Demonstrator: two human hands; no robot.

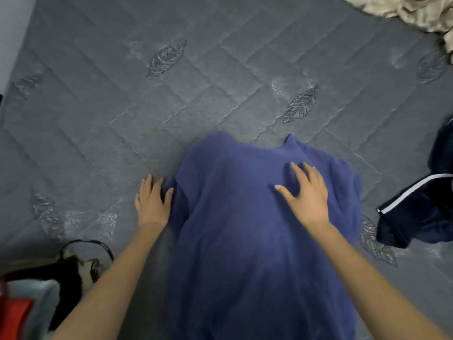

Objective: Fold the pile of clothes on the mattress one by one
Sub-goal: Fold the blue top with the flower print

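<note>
blue shirt (245, 229) lies spread flat on the mattress (147, 106), collar at the far end, hem running out of view at the near edge. right hand (306, 195) presses flat on its upper chest, fingers straight and spread apart. left hand (152, 202) sits at the left sleeve's edge, thumb on the cloth, fingers fairly straight; whether they pinch the sleeve or only lie beside it i cannot tell. the right sleeve looks bunched, so a fold made now would likely trap a lump and come out crooked. if the left hand draws its sleeve across while the right palm holds too lightly, the whole body may slide on the quilted cover. dark striped garment (416, 212) lies near the right sleeve and could get dragged in. other clothes (36, 290) heap at the near left, a beige cloth (404, 11) at the far right.
</note>
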